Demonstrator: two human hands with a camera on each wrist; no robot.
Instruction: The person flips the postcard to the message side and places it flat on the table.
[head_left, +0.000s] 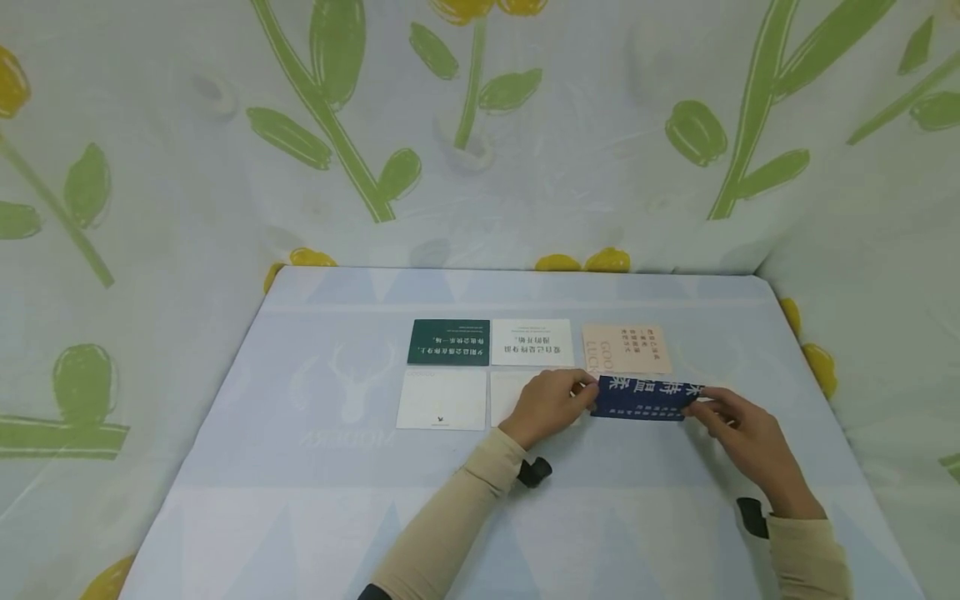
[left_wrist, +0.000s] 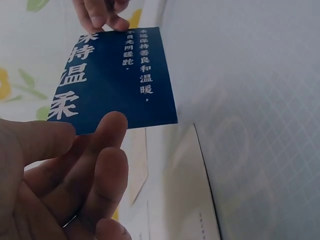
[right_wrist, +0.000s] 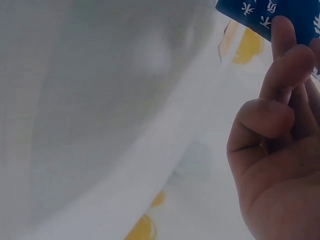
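Note:
A dark blue card (head_left: pixel 637 402) with white Chinese characters is held by both hands, one at each short end. My left hand (head_left: pixel 551 404) pinches its left end between thumb and fingers. At the other end, the thumb and fingers of my right hand (head_left: pixel 746 437) grip the edge. In the left wrist view the blue card (left_wrist: pixel 115 80) stretches flat from one hand to the other. Just behind it on the table lies a pink card (head_left: pixel 630 348). Part of a white card (head_left: pixel 504 396) shows beside my left hand, which covers the rest.
A green card (head_left: pixel 448 342) and a white card with dark text (head_left: pixel 531 342) lie side by side in the back row. Nearer stands another pale card (head_left: pixel 441 402). They rest on a pale blue patterned tablecloth (head_left: pixel 300 517). Flower-printed cloth (head_left: pixel 570 192) hangs behind the table.

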